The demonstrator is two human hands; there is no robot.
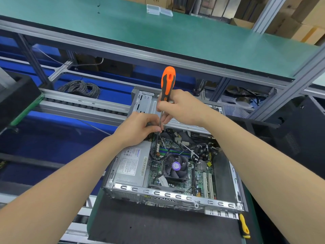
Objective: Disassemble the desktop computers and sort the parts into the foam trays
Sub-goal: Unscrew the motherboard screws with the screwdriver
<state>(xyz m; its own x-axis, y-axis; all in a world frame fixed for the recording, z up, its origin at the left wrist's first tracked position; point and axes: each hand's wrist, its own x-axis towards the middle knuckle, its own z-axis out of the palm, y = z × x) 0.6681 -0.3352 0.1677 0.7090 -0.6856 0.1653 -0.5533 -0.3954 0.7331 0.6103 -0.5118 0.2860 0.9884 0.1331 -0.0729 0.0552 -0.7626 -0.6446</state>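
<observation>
An open desktop computer case [168, 196] lies on a dark mat, showing its motherboard, a CPU fan [175, 167] and a grey power supply [130, 164]. My right hand [182, 107] grips an orange-and-black screwdriver [168, 83] held nearly upright, its shaft pointing down into the case's far left corner. My left hand [139, 127] has its fingers curled around the lower shaft and some dark cables there. The screwdriver tip is hidden behind the fingers and wiring.
A yellow-handled tool [244, 226] lies on the mat at the case's near right corner. A coil of grey cable [80, 88] sits beyond the conveyor rails. A green shelf [158, 32] runs overhead. Black foam trays [15, 101] stand at left and right [290, 131].
</observation>
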